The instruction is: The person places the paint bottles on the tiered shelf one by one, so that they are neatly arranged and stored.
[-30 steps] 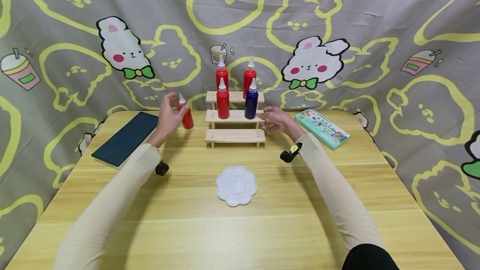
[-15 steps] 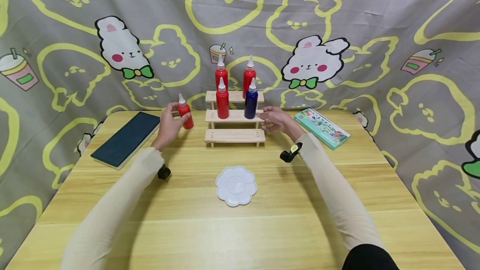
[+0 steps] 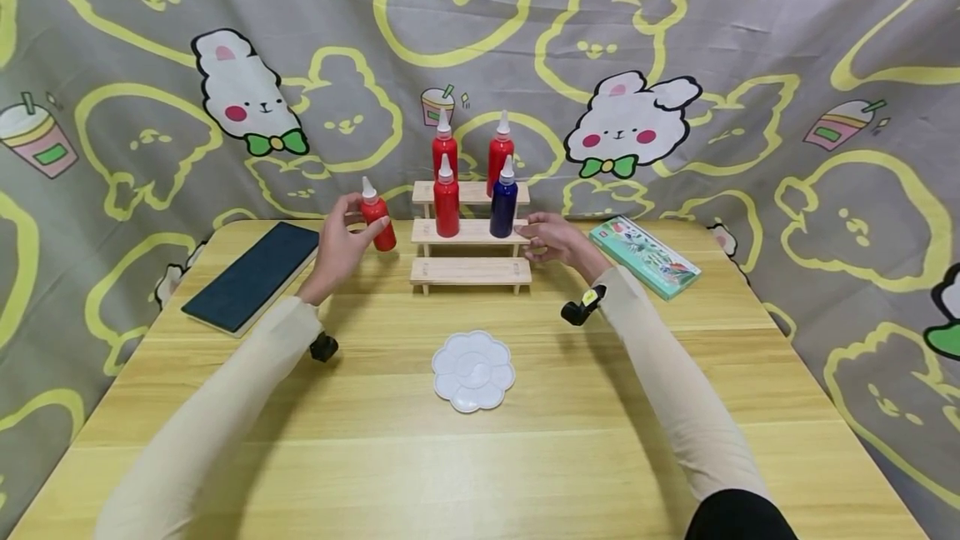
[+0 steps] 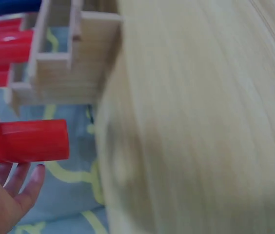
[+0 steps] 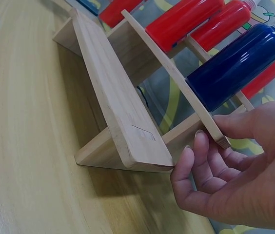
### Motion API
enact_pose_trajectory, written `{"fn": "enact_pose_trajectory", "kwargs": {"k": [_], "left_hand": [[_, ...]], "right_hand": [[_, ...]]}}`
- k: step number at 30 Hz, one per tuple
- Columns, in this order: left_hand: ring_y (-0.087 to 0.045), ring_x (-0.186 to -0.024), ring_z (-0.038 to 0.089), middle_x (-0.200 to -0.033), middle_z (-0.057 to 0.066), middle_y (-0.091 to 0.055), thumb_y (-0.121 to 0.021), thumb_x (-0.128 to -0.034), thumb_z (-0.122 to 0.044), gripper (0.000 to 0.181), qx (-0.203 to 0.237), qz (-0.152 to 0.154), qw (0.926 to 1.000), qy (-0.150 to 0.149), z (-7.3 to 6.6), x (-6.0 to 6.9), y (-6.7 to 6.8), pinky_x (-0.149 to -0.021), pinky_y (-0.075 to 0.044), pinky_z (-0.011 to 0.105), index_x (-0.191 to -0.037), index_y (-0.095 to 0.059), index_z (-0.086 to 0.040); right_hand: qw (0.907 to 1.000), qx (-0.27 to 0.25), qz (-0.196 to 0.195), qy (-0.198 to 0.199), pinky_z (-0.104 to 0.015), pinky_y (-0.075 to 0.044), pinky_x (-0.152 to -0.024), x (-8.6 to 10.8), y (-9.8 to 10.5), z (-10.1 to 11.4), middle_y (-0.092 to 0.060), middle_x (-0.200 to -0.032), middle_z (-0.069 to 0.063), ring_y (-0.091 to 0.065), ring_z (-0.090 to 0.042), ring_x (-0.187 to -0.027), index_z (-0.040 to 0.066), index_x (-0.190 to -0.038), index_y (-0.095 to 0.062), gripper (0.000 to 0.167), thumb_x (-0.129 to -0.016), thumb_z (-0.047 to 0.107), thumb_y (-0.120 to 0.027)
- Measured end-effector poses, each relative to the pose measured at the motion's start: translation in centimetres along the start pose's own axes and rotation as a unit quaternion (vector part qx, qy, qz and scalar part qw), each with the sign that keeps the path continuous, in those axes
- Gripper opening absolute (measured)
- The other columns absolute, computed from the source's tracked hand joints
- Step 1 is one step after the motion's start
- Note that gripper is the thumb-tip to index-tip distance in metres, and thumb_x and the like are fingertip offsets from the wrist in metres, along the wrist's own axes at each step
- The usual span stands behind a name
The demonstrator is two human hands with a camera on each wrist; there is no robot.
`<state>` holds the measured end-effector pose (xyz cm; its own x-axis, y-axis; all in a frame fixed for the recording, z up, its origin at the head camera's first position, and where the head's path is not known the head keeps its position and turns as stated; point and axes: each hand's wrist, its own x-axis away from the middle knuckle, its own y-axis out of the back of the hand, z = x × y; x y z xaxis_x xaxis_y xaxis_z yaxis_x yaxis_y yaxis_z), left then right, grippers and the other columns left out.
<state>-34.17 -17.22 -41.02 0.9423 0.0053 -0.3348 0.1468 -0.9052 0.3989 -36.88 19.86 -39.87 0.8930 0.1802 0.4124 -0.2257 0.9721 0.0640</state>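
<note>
My left hand (image 3: 341, 244) grips a red squeeze bottle (image 3: 379, 223) with a clear pointed cap, left of a three-step wooden display stand (image 3: 470, 272). Tilted a little, the bottle hangs just above the table; in the left wrist view its red base (image 4: 35, 140) points toward the table. At the stand's right end, my right hand (image 3: 557, 238) pinches the middle shelf, thumb on top and fingers curled below, as the right wrist view shows. On that shelf stand another red bottle (image 3: 447, 207) and a dark blue bottle (image 3: 503, 208). Two red bottles (image 3: 500, 158) stand on the top shelf.
A white flower-shaped palette (image 3: 473, 372) lies on the table before the stand. To the left is a dark flat pad (image 3: 253, 277); to the right, a green illustrated box (image 3: 645, 257). A patterned curtain (image 3: 480, 23) hangs behind the table.
My left hand has closed its fingers round the red bottle, lifted it slightly off the table and shifted it a little right, with a tilt. My right hand has stayed on the stand.
</note>
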Motion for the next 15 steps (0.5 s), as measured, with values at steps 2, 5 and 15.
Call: {"fn": "enact_pose_trajectory", "kwargs": {"k": [2,5,15], "left_hand": [[-0.062,-0.123,0.031,-0.138,0.015,-0.059,-0.077,-0.0977,-0.028,0.059,0.014,-0.002,0.9999,-0.005,-0.8,0.2,0.0,-0.104,-0.055,0.047,-0.145,-0.05,-0.005],[-0.064,-0.12,0.031,-0.135,0.015,-0.061,-0.078,-0.0966,-0.026,0.058,0.038,-0.009,0.9991,-0.02,-2.0,0.6,-0.1,-0.101,-0.057,0.042,-0.143,-0.053,-0.005],[-0.065,-0.117,0.029,-0.132,0.013,-0.065,-0.08,-0.0947,-0.022,0.053,0.076,0.033,0.9945,-0.063,-4.8,1.9,-2.2,-0.093,-0.059,0.032,-0.139,-0.056,-0.006]], "right_hand": [[1.0,-0.002,0.002,0.0,-0.026,-0.055,-0.068,0.1,-0.1,0.0,-0.054,-0.094,0.0,-0.059,-0.015,-0.073,0.014,-0.116,-0.044,0.02,-0.106,0.014,-0.062],[1.0,-0.002,0.004,0.001,-0.026,-0.055,-0.07,0.2,-0.2,0.0,-0.054,-0.092,0.001,-0.06,-0.014,-0.071,0.014,-0.115,-0.044,0.021,-0.105,0.014,-0.062],[1.0,-0.003,0.001,0.004,-0.025,-0.055,-0.067,0.3,-0.1,0.0,-0.053,-0.091,0.001,-0.06,-0.014,-0.071,0.014,-0.11,-0.044,0.017,-0.106,0.014,-0.061]]}}
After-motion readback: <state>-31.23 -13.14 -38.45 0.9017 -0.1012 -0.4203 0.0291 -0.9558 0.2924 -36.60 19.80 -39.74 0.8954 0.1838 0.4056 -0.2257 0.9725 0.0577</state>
